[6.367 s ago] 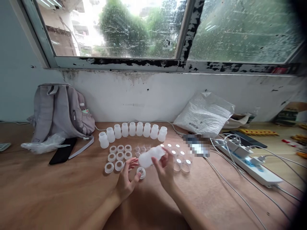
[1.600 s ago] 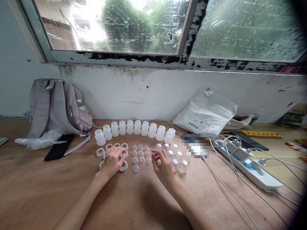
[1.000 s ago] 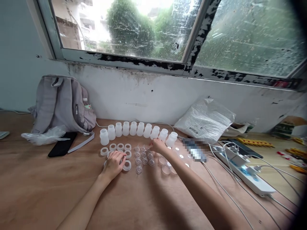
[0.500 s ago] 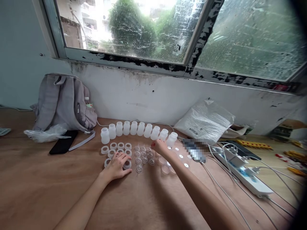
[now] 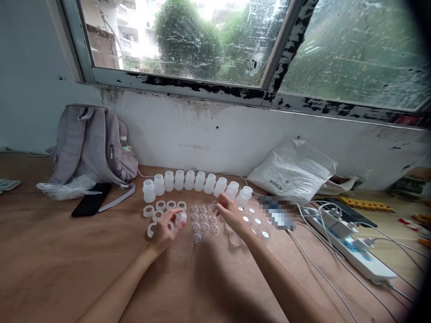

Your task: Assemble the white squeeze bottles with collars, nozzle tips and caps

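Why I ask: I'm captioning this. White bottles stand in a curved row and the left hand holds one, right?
Not a bottle: in the head view the left hand holds a white ring; the white bottles stand in a curved row.

A grey backpack (image 5: 89, 146) at far left, crumpled clear bag (image 5: 69, 187) just nearer; silvery plastic bag (image 5: 291, 172) far right; white power strip (image 5: 368, 262) with chargers (image 5: 336, 224), right.

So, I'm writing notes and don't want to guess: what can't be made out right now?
All in the head view:
Some white rings: partly covered by the left hand.
Some clear caps: partly behind the right arm.
The right hand's grip on a clear piece: too small.
Device: pixelated.
Silver bag's print: too small.
Gadget: cut by the left edge.
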### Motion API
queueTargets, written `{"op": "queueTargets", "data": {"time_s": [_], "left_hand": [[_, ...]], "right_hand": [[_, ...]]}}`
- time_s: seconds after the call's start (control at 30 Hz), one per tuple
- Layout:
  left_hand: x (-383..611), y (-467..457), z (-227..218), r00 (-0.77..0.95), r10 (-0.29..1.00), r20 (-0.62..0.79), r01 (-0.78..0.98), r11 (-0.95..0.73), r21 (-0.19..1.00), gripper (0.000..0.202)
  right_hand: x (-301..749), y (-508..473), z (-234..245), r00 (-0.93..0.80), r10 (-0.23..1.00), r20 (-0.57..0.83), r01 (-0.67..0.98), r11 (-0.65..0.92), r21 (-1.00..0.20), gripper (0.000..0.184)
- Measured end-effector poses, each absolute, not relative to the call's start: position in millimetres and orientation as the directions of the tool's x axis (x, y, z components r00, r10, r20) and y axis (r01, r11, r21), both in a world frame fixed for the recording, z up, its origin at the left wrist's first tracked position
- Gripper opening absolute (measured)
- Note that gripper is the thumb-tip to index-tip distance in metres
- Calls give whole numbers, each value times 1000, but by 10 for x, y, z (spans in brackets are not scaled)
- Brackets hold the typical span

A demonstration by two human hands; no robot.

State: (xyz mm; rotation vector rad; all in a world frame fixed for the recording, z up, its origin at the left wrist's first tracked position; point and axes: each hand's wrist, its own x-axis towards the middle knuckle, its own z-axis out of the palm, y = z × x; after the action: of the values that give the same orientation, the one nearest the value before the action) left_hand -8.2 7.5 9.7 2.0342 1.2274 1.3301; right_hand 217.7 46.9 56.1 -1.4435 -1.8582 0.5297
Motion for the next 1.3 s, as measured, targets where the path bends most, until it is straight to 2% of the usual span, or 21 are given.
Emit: {"op": "queueTargets", "data": {"time_s": [0.03,0.07,0.13,0.3,0.4,0.5,0.6,0.73,0.83,0.9,1.0,1.13,1.2,1.3], "left_hand": [[-62,58,95,133,842,522,418,-526,741,27],[-40,42,87,124,837,534,389,-536,749,27],[7,17,55,130,818,560,330,-568,754,27],[106,-20,-37,195,786,587,208,-618,758,29],[127,-32,-53,259,780,569,227,-622,749,29],[130,-33,-65,289,779,557,252,-623,740,29],[135,-27,-88,305,764,568,261,-641,722,30],[144,-27,-97,312,737,599,288,-674,680,32],[141,-39,-72,317,732,603,337,-681,650,34],[138,-55,-55,345,719,603,365,-695,620,33],[135,-76,-58,368,705,606,391,-709,588,33],[126,-72,-101,357,703,615,416,-709,570,34],[123,-63,-108,356,695,624,409,-717,565,34],[134,-71,-86,393,648,652,337,-761,554,35]], "right_hand": [[2138,372,532,-115,953,279,518,297,-802,6],[2093,276,491,-110,953,281,413,301,-859,6],[1995,107,390,-115,946,302,315,324,-892,7],[1808,-125,166,-193,883,427,376,469,-799,12],[1767,-173,104,-207,840,501,423,539,-729,19],[1753,-205,94,-172,846,505,425,526,-737,20],[1737,-247,129,-119,892,437,332,451,-829,18],[1720,-297,207,-159,948,275,55,287,-956,20],[1732,-294,235,-173,972,161,-167,132,-977,18],[1747,-275,231,-164,981,105,-245,63,-967,18],[1765,-240,204,-120,990,73,-252,41,-967,21],[1780,-206,180,-43,998,47,-155,40,-987,29],[1787,-205,189,-102,995,-8,-172,-25,-985,30],[1789,-224,215,-312,943,-114,-249,-197,-948,26]]}}
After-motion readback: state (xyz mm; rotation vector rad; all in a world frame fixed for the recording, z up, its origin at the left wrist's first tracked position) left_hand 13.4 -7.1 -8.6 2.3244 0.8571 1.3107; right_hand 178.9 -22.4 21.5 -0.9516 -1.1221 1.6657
